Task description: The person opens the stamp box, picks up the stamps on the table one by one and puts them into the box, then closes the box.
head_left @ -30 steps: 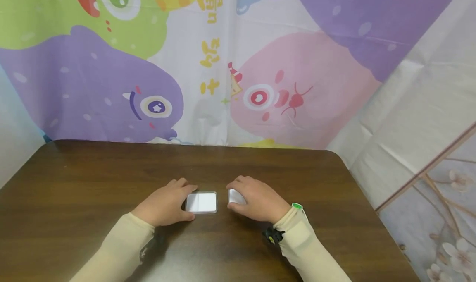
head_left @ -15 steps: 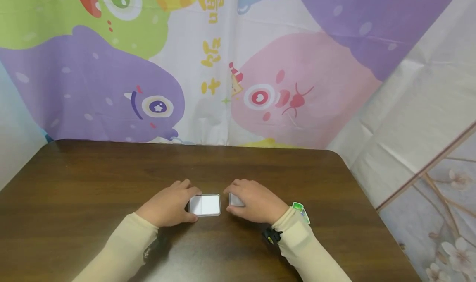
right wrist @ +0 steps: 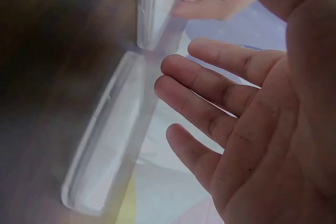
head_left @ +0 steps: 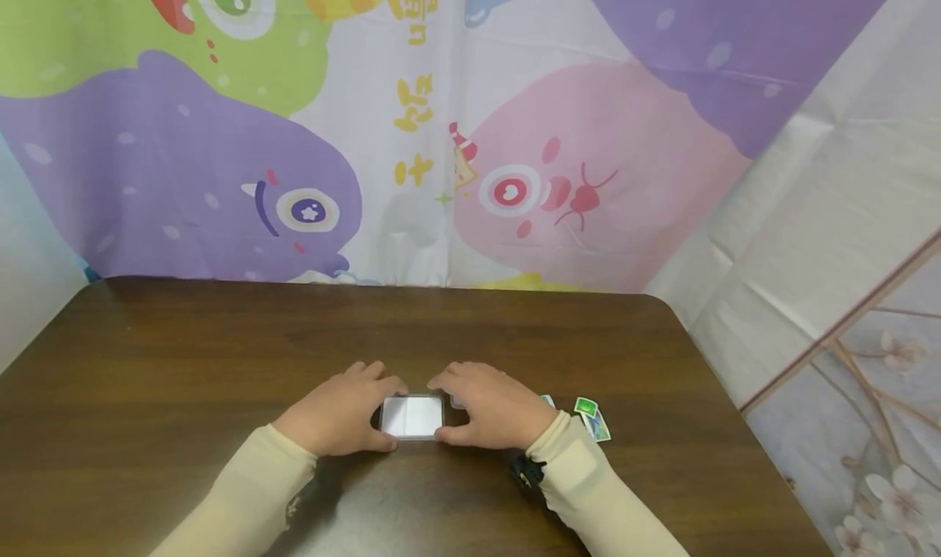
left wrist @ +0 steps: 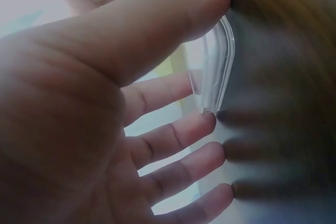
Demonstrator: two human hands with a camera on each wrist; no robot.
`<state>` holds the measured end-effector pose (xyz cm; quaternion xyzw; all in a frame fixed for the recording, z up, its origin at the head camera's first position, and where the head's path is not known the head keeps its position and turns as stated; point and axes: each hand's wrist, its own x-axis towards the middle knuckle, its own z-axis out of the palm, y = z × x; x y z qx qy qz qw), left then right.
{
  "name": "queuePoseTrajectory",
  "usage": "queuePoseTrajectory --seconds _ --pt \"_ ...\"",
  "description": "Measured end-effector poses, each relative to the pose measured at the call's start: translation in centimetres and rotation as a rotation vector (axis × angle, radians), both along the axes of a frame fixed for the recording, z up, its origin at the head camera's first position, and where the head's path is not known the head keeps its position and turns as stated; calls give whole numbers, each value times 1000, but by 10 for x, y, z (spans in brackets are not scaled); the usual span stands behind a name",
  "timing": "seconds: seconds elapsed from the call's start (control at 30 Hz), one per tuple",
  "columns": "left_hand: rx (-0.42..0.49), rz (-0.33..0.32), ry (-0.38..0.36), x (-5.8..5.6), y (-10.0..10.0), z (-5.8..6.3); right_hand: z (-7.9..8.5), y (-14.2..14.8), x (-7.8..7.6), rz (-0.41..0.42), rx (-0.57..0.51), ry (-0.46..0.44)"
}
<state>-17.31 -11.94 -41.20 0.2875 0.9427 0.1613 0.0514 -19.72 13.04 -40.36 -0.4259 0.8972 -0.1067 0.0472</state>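
A small clear plastic case (head_left: 413, 416) with a white face lies flat on the brown table. My left hand (head_left: 338, 410) pinches its left end, thumb on the near side; in the left wrist view the clear edge of the case (left wrist: 223, 61) shows between thumb and fingers. At the case's right end is my right hand (head_left: 496, 406), thumb tip by the near corner; contact there cannot be told. Its fingers look spread and nearly straight in the right wrist view. Beneath that hand a second clear case (right wrist: 102, 140) rests on the table, mostly hidden from the head view.
Small green printed cards or stickers (head_left: 594, 420) lie right of my right wrist. The dark wooden table (head_left: 220, 336) has rounded far corners and ends at a cartoon-printed cloth (head_left: 412, 247). A floral panel (head_left: 882, 426) stands at the right.
Left hand and clear case have shifted slightly right and nearer to me. My right hand has moved left, off the second case, to the first one's right end, uncovering more of the green cards.
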Motion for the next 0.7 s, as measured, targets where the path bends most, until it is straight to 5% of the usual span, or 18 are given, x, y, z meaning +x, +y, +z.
queuePoseTrajectory --seconds 0.7 --pt "-11 19 -58 4 4 5 -8 -11 3 2 112 15"
